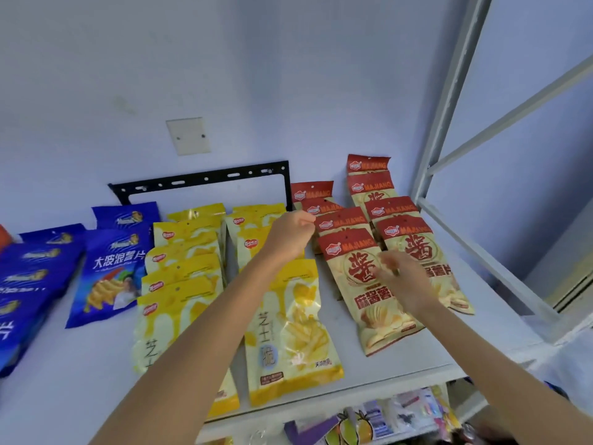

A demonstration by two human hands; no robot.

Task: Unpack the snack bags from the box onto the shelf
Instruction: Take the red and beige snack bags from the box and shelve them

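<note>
Rows of snack bags lie flat on a white shelf (401, 364): blue bags (109, 277) at the left, yellow bags (288, 332) in the middle, red-and-cream bags (369, 293) at the right. My left hand (290, 234) reaches over the yellow rows with its fingers curled, and its fingertips pinch the top edge of a red-and-cream bag (340, 220) in the back rows. My right hand (398, 277) is blurred, with fingers spread loosely over the front red-and-cream bag. The box is out of view.
A black metal bracket (205, 179) and a blank wall plate (189, 136) are on the wall behind the shelf. A grey shelf frame post (449, 97) rises at the right. More packaged goods (385, 419) lie on a lower shelf.
</note>
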